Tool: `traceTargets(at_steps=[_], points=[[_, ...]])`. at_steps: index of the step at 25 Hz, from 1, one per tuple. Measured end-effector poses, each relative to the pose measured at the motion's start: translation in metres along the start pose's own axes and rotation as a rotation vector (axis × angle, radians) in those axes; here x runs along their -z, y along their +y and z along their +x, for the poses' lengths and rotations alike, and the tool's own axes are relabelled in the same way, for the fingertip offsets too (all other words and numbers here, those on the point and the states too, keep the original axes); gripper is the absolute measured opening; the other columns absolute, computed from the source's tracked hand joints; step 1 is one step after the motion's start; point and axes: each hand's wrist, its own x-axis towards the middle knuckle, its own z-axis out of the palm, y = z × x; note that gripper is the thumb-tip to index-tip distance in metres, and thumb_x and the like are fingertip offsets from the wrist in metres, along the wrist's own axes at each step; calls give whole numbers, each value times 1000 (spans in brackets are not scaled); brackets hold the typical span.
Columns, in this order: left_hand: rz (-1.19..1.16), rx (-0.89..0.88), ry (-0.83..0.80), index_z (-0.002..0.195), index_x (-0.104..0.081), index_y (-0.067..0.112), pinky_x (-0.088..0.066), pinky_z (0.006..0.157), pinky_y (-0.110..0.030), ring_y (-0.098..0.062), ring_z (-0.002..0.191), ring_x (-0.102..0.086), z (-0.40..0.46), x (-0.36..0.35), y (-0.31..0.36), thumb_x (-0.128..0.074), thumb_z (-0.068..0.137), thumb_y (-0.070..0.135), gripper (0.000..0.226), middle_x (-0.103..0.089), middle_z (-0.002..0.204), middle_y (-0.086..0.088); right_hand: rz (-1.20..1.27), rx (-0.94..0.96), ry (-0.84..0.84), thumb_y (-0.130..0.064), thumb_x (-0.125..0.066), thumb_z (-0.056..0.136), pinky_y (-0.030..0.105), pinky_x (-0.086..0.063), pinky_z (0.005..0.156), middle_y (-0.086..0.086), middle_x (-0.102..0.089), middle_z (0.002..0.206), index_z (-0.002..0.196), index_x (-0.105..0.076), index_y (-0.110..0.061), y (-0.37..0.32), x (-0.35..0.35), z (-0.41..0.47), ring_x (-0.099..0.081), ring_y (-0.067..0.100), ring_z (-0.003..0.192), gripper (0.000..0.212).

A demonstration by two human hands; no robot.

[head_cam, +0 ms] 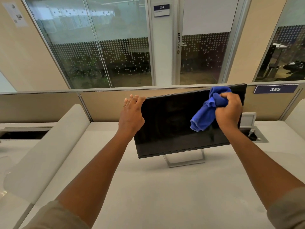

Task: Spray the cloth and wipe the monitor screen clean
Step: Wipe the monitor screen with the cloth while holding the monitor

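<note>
Cloth (206,111) bunched in right hand (228,111) hides monitor (165,126) corner.

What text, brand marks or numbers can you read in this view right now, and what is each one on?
"DELL": bottom bezel of the black flat monitor.
"385": blue plate on the beige desk partition.
"030": blue-and-white door sign; the small line beneath is too blurred.
"PUSH": vertical strip above the door handle.
Paper notice on the left wall: too small to read.
</note>
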Motion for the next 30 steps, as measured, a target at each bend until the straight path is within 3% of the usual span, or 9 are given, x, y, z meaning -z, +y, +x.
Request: traceTargets(at_steps=[3,5,9,14,18,20,23,26,30], points=[[-8,4,5,134,-45,19,-15,120,-46,-31,142,-29,-1,1,1,-52,78,-10,63,-49,137,-5,120,58,135,-3,-61,80,14,-37,81,17,-61,99,95,-63,-3,-34,-18,4,-56,24,90,15],[-8,2,9,133,-46,19,-15,120,-45,-31,141,-29,-1,2,1,-51,79,-10,62,-49,137,-5,110,88,106,-8,-61,85,10,-36,83,17,-59,108,104,-61,-4,-41,-29,-3,-55,23,95,19],[-22,4,3,134,-46,19,-14,120,-46,-30,140,-31,1,2,1,-51,80,-7,60,-49,136,-5,-188,247,-100,-16,-53,95,35,-55,79,16,-48,134,126,-54,-7,-21,-40,-40,-58,31,104,32],[-22,-4,-4,135,-45,19,-14,120,-45,-29,141,-29,2,2,-1,-52,81,-5,60,-48,138,-4,-479,342,-414,-38,-64,86,38,-51,92,12,-14,158,152,-15,-18,18,-34,-81,-39,34,130,86],[-25,-4,-1,135,-44,20,-14,120,-45,-29,141,-30,2,1,-2,-53,81,-4,60,-47,139,-4,-575,403,-579,-25,-81,73,43,-51,93,19,-11,158,153,-11,-13,38,-26,-101,-36,43,134,108],[-27,-4,0,135,-44,20,-13,120,-45,-29,141,-30,3,1,-3,-52,80,-5,61,-47,140,-5,-587,381,-575,-15,-78,76,40,-57,83,18,-15,157,153,-15,-14,37,-23,-101,-46,39,125,100],[-44,2,-6,140,-42,20,-12,121,-42,-27,143,-26,3,1,-6,-45,78,-10,69,-44,145,-5,-532,438,-470,-7,-71,82,38,-60,68,21,-36,145,145,-35,-10,30,-20,-85,-61,33,97,72],[-70,5,-12,146,-39,20,-8,119,-37,-24,146,-21,2,3,-9,-40,80,-13,73,-36,153,-6,-521,457,-363,-14,-69,85,43,-56,73,22,-48,133,138,-45,-6,24,-19,-61,-59,36,95,58],[-88,-5,-45,149,-35,20,-6,119,-35,-23,148,-17,0,4,-13,-41,79,-14,78,-30,156,-6,-574,429,-246,-25,-69,83,44,-48,77,19,-53,127,134,-50,-8,20,-24,-52,-51,37,95,58]])
